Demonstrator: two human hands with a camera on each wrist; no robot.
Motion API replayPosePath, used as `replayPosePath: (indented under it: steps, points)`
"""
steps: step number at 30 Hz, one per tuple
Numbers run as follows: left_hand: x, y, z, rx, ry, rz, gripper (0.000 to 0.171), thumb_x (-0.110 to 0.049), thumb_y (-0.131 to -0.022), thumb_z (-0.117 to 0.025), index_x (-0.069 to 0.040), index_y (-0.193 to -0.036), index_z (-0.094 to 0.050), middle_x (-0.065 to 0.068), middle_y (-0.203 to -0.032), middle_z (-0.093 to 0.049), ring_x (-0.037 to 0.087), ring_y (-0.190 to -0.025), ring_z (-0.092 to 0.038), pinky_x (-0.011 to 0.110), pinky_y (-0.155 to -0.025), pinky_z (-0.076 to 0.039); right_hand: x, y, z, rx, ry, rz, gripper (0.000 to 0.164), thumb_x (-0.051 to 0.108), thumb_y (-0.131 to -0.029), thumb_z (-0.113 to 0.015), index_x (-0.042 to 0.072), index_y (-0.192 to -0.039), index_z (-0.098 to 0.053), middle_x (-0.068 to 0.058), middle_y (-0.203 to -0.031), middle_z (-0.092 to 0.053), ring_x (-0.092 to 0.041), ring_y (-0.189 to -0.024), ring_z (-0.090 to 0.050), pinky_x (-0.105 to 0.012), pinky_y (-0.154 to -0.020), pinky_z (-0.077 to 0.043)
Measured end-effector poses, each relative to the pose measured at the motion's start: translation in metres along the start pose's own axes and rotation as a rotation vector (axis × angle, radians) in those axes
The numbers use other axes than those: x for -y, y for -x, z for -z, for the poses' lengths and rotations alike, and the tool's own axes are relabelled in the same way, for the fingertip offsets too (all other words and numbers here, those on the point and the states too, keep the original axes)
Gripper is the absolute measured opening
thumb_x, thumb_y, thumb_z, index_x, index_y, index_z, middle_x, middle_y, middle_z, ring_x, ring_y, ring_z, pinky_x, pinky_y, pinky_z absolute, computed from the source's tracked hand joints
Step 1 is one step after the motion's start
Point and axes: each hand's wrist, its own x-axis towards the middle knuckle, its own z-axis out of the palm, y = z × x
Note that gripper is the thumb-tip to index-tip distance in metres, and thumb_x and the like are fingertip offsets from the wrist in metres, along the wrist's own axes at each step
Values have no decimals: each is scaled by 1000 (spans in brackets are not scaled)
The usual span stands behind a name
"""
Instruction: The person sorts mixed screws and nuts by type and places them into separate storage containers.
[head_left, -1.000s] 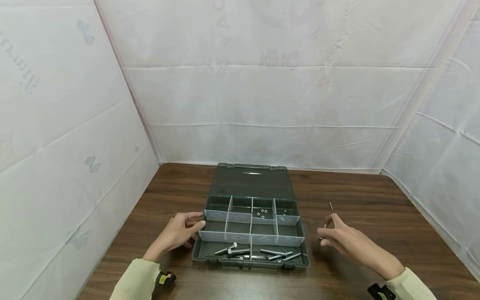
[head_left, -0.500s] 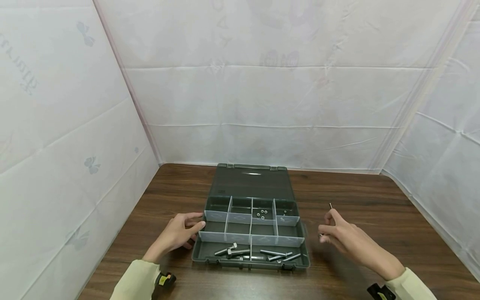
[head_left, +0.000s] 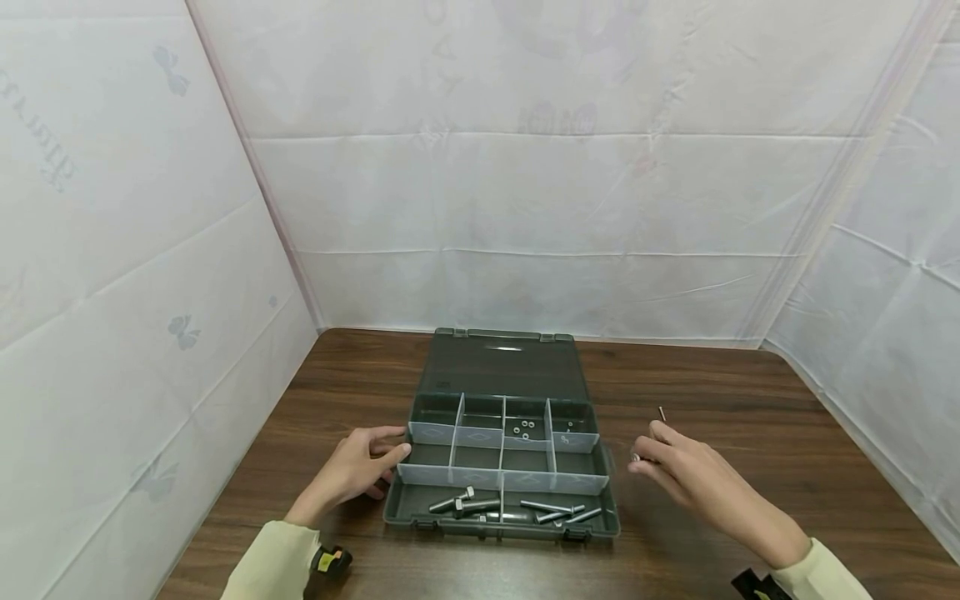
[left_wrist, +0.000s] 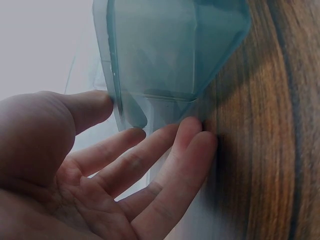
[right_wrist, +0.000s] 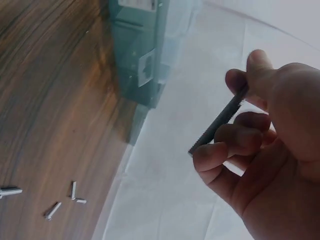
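A dark green, see-through organizer box [head_left: 450, 527] lies with its lid [head_left: 502, 371] folded back. My left hand [head_left: 354, 467] rests at its left side. In the left wrist view, the thumb [left_wrist: 92, 107] touches the rim and relaxed fingers [left_wrist: 150, 162] lie by the wall. To the box's right, my right hand [head_left: 705, 479] pinches a threaded bolt [right_wrist: 220, 122] between thumb and fingers, clear of the table. Long hex bolts [head_left: 478, 505] lie in the front left compartment. More bolts [head_left: 553, 506] fill part of the front right one.
Small nuts [head_left: 525, 424] and other tiny parts [head_left: 568, 427] sit in back compartments on the right. A loose bolt [head_left: 662, 413] lies on the wooden table [head_left: 360, 367] beyond my right hand. The right wrist view shows several loose bolts [right_wrist: 52, 211]. White sheets [head_left: 525, 208] enclose the table.
My right hand has shifted slightly left toward the box and turned, with the bolt held in its fingers. The left hand and the box have stayed put.
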Motion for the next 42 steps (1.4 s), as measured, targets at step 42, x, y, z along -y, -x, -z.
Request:
replayPosePath:
  steps: [42]
  points:
    - [1, 0, 0, -4, -4, -3, 50, -25, -101, -69, -1, -143, -58, 19, -117, -73, 21, -76, -70, 40, -54, -61, 23, -29, -14, 16, -303, 128, 32, -7, -88, -70, 20, -104, -65, 19, -83, -55, 9, -65, -44, -5, -56, -37]
